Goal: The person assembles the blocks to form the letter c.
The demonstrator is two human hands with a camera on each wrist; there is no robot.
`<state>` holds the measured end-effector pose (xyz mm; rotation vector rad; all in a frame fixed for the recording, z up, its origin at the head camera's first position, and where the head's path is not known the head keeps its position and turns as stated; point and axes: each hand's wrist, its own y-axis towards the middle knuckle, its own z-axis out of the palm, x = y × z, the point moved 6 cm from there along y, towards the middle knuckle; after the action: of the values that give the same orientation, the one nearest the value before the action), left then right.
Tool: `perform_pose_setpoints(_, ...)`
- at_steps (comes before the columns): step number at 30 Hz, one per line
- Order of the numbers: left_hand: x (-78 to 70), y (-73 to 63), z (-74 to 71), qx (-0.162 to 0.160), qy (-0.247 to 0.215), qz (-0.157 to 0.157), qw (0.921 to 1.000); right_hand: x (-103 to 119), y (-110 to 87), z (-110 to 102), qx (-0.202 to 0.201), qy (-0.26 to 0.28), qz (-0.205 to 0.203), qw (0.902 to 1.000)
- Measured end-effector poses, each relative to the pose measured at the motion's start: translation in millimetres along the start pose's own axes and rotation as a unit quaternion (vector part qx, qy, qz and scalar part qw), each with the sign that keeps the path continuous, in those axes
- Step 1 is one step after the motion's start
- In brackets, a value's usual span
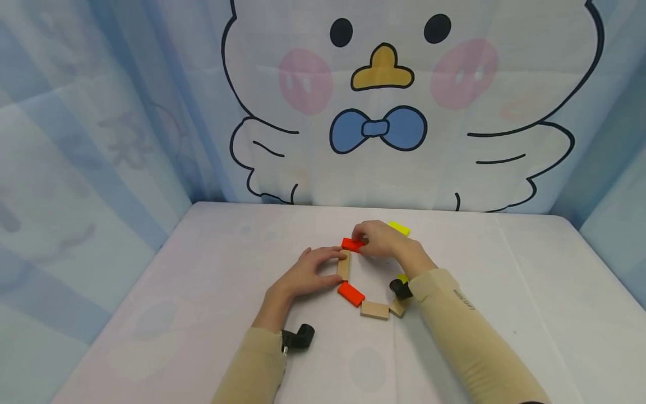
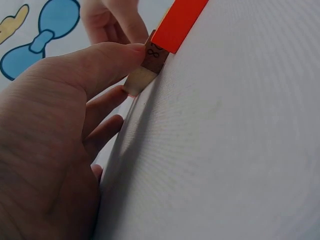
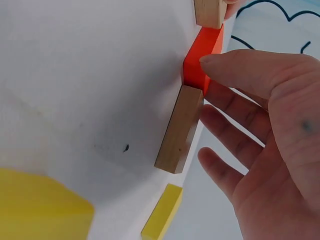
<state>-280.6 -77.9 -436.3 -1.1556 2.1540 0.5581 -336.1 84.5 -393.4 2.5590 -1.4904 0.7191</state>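
My left hand (image 1: 305,273) grips a plain wooden block (image 1: 344,266) at the left of a ring of blocks, thumb near its closer end and fingers by its far end. In the left wrist view, dark marks show on that wooden block (image 2: 156,56). My right hand (image 1: 381,240) pinches a red block (image 1: 350,244) just beyond it, thumb on one side and fingers on the other. Another wooden block (image 3: 180,131) meets the red block's other end in the right wrist view. A second red block (image 1: 350,294) lies below my left thumb.
Two wooden blocks, one in front (image 1: 374,310) and one at front right (image 1: 399,307), continue the ring. At the right is a yellow block (image 1: 402,278), partly hidden by the wrist camera (image 1: 400,289). Another yellow block (image 1: 399,228) lies behind my right hand on the white tabletop (image 1: 202,292).
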Motion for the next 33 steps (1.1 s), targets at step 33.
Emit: perform_pose_setpoints(33,0.5,0.0,0.4,0.001,0.007,-0.001,1.0,-3.3,0.4,-4.9,-0.016,-0.025,-0.033,0.999)
